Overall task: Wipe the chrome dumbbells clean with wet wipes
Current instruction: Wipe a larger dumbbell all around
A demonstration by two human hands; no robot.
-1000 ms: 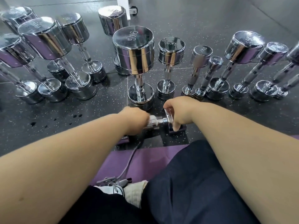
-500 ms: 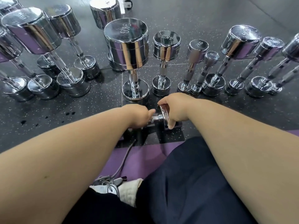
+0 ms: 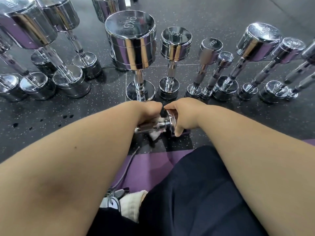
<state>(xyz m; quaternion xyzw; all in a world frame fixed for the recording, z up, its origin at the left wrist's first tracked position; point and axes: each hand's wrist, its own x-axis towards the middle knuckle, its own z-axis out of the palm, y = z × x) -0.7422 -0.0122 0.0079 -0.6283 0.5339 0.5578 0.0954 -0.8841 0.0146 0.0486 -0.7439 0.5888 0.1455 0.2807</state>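
My right hand (image 3: 184,114) is clamped over one end of a small chrome dumbbell (image 3: 153,126), which is held level, low over the black speckled rubber floor (image 3: 102,116). My left hand (image 3: 148,110) curls around a white wet wipe (image 3: 156,135) pressed against the knurled handle. Beyond stands a row of upright chrome dumbbells (image 3: 173,48).

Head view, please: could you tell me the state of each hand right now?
Left hand: holds the wet wipe round the dumbbell handle.
Right hand: grips the dumbbell's end.
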